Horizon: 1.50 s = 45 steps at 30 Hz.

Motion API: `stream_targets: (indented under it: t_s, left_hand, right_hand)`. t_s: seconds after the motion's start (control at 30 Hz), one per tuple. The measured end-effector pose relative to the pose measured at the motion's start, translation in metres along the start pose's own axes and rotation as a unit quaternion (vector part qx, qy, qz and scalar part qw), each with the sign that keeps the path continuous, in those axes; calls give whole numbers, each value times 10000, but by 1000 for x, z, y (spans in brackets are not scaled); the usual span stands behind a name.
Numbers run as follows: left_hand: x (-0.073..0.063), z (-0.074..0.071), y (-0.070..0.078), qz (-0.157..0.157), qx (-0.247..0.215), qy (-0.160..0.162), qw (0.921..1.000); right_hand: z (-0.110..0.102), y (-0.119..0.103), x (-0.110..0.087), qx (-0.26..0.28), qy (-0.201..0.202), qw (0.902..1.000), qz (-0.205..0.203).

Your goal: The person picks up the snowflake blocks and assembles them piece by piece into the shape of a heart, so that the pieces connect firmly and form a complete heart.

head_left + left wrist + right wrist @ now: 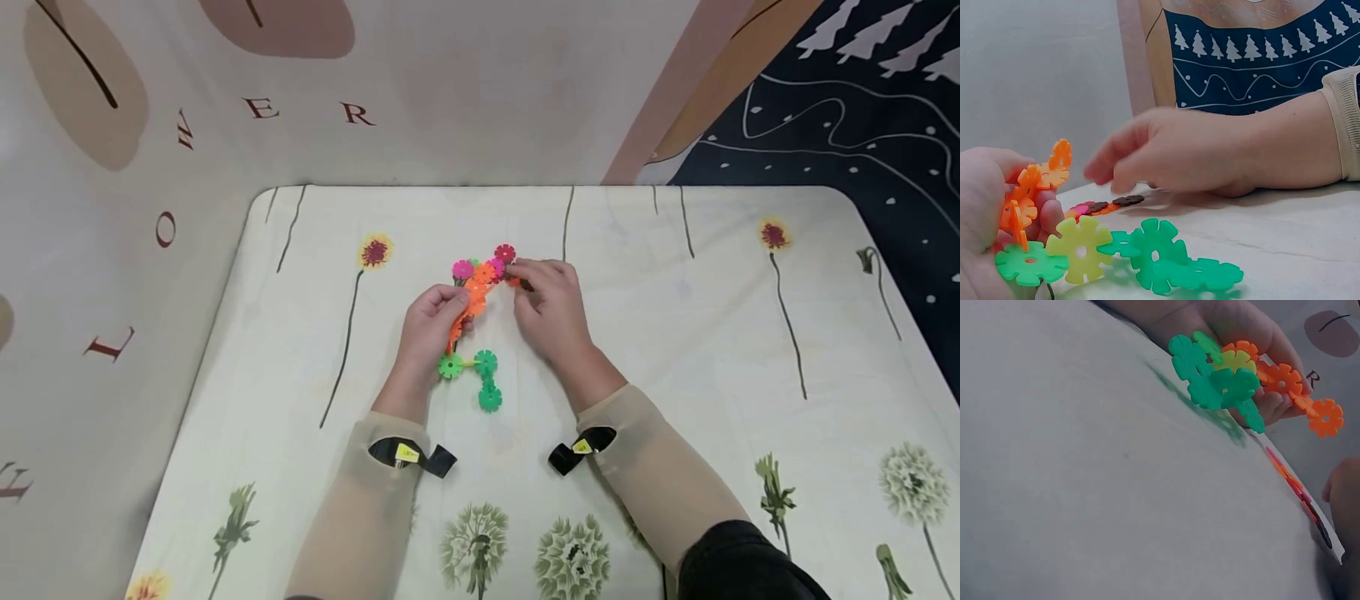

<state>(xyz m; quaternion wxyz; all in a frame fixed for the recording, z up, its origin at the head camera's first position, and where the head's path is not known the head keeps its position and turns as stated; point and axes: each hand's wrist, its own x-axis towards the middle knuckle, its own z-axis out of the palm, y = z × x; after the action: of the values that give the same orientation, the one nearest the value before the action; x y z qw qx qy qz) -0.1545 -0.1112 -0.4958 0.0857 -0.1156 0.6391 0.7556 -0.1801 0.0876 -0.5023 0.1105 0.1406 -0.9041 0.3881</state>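
My left hand (pixel 427 327) grips a chain of slotted flower-shaped plastic discs by its orange part (pixel 476 300). Below the fingers the chain runs through a light green disc (pixel 1016 265) and a yellow disc (pixel 1090 236) to several darker green discs (pixel 1163 240) that hang close over the cloth. Just beyond, loose discs lie in a small group, among them a red one (pixel 505 252) and a pink one (pixel 462 269). Over this group hovers my right hand (pixel 553 307), blurred in the left wrist view, its fingers loosely bent; no disc shows between them.
A white cloth with printed flowers (pixel 375 250) covers the table. Behind it rises a pale wall covering (pixel 480 125) with printed letters. At the right hangs a dark blue panel (pixel 847 125) with white trees.
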Motion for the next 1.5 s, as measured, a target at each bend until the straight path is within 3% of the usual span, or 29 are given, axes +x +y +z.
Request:
stream_targets:
  t_s: [0.13,0.23,0.47,0.83,1.07,1.33,1.5]
  left_hand:
    - [0,0,0,-1,-101,-5,9999]
    - [-1,0,0,1,-135,-15,9999]
    - [-1,0,1,-9,-64,-9,10000]
    - [-1,-1,-1,25,59,-1,10000]
    - [0,1,-1,120,20,5,9999]
    - [0,1,-2,173,105,-17,9998]
    - [-1,1,-1,163,194,-52,9997]
  right_hand:
    - [-1,-3,1,-819,-904,9914,467]
    - [-1,-5,1,-1073,-1063,9873,495]
    - [2,-4,-1,-847,-571,9946,194]
    - [4,-4,-1,-116,-268,9964,799]
    - [3,-2,-2,495,214,9959,732]
    - [5,-2,-4,1602,1000,9807,513]
    - [4,-4,-5,2211,1033,9683,539]
